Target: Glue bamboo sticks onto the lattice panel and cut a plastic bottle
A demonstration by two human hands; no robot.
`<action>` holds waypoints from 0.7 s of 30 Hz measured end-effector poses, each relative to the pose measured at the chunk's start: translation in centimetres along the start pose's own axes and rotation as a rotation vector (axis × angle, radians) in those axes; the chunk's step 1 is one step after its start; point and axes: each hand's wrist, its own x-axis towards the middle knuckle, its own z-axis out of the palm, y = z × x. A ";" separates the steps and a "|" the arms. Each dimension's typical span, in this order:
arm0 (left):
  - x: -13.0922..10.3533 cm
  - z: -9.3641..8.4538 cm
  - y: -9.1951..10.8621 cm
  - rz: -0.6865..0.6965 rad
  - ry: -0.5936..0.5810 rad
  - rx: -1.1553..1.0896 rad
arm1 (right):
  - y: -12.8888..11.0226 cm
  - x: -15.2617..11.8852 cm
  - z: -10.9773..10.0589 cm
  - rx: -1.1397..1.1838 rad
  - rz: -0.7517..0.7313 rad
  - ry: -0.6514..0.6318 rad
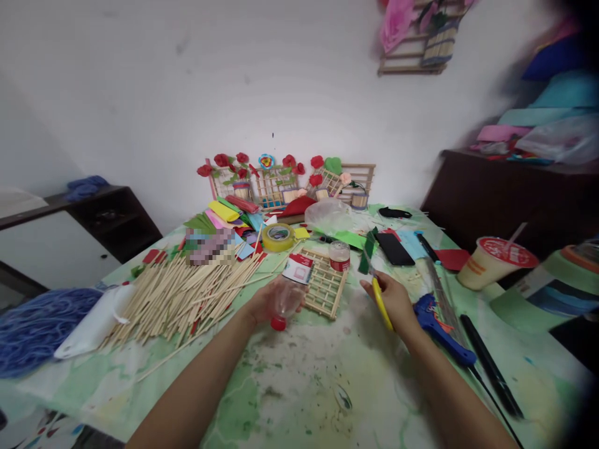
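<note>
The left hand [262, 305] is closed around a clear plastic bottle [291, 294], its red cap [278, 323] pointing to about seven o'clock and its labelled end to one. The right hand [393, 302] grips yellow-handled scissors [382, 304], blades toward eleven, near a dark green strip [368, 251]; whether they touch it I cannot tell. Between the hands, a stick lattice [322, 288] lies on the surface [299, 386], partly behind the bottle, with a clear, red-labelled piece [339, 255] at its one o'clock corner. From the left hand, loose sticks [187, 293] spread at ten and a tape roll [278, 237] sits near twelve. From the right hand, a black phone [395, 248] lies at twelve, a drink cup [496, 262] stands at two, and a blue glue gun [442, 333] lies between three and four.
</note>
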 end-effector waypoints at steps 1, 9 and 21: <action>0.1 0.2 -0.1 -0.034 -0.013 -0.041 | 0.3 0.2 0.2 0.055 0.010 0.020; 0.4 1.3 -0.9 -0.013 0.059 -0.054 | 0.3 -0.2 2.3 0.324 0.024 0.164; -2.1 2.3 1.0 0.156 -0.031 -0.055 | 0.5 -2.2 4.5 0.546 -0.039 0.228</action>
